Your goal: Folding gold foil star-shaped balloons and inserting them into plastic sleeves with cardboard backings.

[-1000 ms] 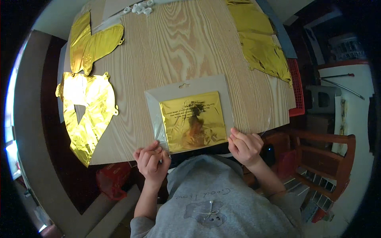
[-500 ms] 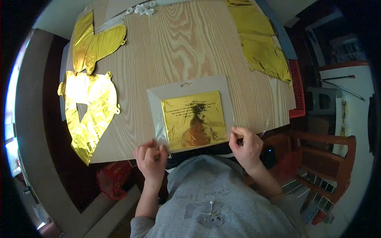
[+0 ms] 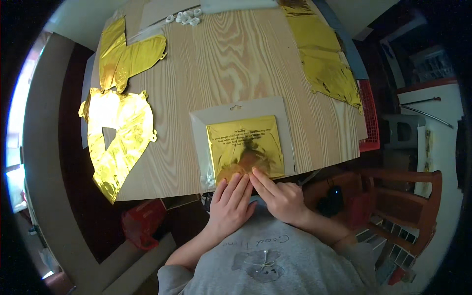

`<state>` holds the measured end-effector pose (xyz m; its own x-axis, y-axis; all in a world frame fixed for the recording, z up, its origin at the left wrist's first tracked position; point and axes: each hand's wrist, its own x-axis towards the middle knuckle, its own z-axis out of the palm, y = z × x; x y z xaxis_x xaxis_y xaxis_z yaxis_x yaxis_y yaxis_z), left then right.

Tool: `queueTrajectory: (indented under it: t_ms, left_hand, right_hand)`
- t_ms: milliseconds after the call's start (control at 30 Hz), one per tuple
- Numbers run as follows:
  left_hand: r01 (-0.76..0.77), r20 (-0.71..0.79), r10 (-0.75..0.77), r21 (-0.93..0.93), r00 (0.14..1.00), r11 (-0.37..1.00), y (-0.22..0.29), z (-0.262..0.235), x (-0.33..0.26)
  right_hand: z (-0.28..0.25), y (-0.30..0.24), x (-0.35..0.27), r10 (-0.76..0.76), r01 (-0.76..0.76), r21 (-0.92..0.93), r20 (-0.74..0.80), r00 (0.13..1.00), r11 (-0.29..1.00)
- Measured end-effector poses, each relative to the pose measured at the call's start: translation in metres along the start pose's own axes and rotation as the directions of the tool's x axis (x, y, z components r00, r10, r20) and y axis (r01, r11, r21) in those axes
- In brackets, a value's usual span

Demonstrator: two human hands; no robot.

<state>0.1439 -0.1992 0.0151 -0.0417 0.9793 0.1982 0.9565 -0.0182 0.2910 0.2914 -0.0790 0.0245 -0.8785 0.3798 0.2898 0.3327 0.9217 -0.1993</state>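
Hands [image 3: 230, 202] closer, packet [image 3: 246, 146] partly hidden

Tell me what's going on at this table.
A person has the left hand and right hand close together, fingertips on the lower part of a clear-fronted package with folded gold foil inside. It lies at the near edge of the wooden table. More gold foil shapes lie to the left and right, with small white rolls toward the far edge.

Gold packet [image 3: 246, 147], wood-grained tabletop [image 3: 226, 69], grey shirt [image 3: 295, 260]
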Motion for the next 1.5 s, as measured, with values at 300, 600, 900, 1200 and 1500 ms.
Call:
queueTrajectory:
  t_ms: [300, 600, 900, 1200, 1500]
  left_hand:
    - [0.053, 0.028, -0.056, 0.097, 0.998, 0.994, -0.01, 0.005, -0.008]
    - [0.144, 0.037, -0.155, 0.206, 0.987, 0.968, -0.012, -0.002, -0.011]
    - [0.156, -0.006, -0.156, 0.105, 0.988, 0.982, -0.019, -0.026, 0.026]
    - [0.179, -0.033, -0.178, 0.041, 0.983, 0.983, -0.021, 0.006, 0.084]
    - [0.234, 0.054, -0.237, 0.057, 0.97, 0.97, -0.026, 0.006, 0.091]
  right_hand:
    - [0.003, 0.017, -0.011, 0.043, -0.041, -0.053, 0.048, 0.998, 0.998]
    - [-0.006, 0.039, -0.025, 0.109, -0.102, -0.099, 0.065, 0.992, 0.99]
    - [-0.014, 0.046, 0.006, 0.078, -0.077, 0.02, -0.046, 0.996, 0.997]
    - [0.007, 0.052, 0.062, 0.053, -0.053, -0.008, -0.008, 0.999, 0.999]
    - [0.013, 0.057, 0.065, 0.07, -0.067, -0.048, 0.072, 0.995, 0.997]
